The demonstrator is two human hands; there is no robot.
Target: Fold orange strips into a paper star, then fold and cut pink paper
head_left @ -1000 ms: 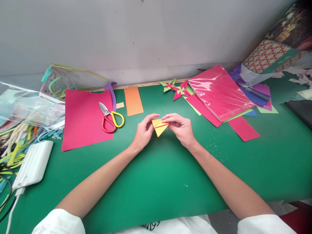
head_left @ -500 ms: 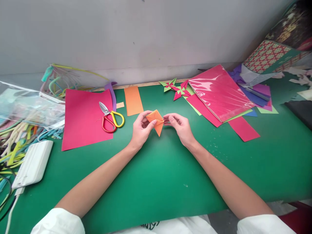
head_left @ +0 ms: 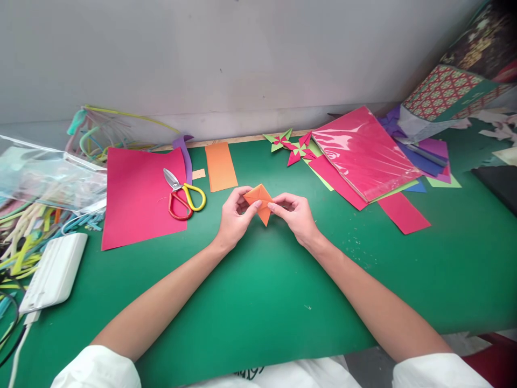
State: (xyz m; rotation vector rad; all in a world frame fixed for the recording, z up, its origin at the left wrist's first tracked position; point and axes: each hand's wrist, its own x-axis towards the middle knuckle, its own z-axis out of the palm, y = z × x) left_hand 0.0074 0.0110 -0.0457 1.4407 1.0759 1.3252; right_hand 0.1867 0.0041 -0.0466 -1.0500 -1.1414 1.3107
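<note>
A folded orange paper piece [head_left: 262, 196] is held up above the green table [head_left: 258, 302], in the middle of the view, with a point facing down. My left hand [head_left: 237, 215] pinches its left side, thumb on the front face. On its right side my right hand [head_left: 295, 216] pinches it too, thumb on the front. The fingers behind the paper are partly hidden. Left of my left hand, scissors [head_left: 182, 196] with one red and one yellow handle lie on a red sheet [head_left: 137, 199]. An orange paper strip [head_left: 221, 167] lies just behind my left hand.
Red and green folded stars [head_left: 299, 151] lie at the back, beside a plastic-wrapped red paper pack [head_left: 363, 153]. A red strip [head_left: 405, 214] is at the right. On the left are a white power bank [head_left: 56, 272] and colourful pipe cleaners [head_left: 26, 237]. A patterned bag [head_left: 448, 91] stands back right.
My right thumb has come onto the right side of the orange paper, and the right hand now pinches it. The paper has turned slightly and shifted a little to the right.
</note>
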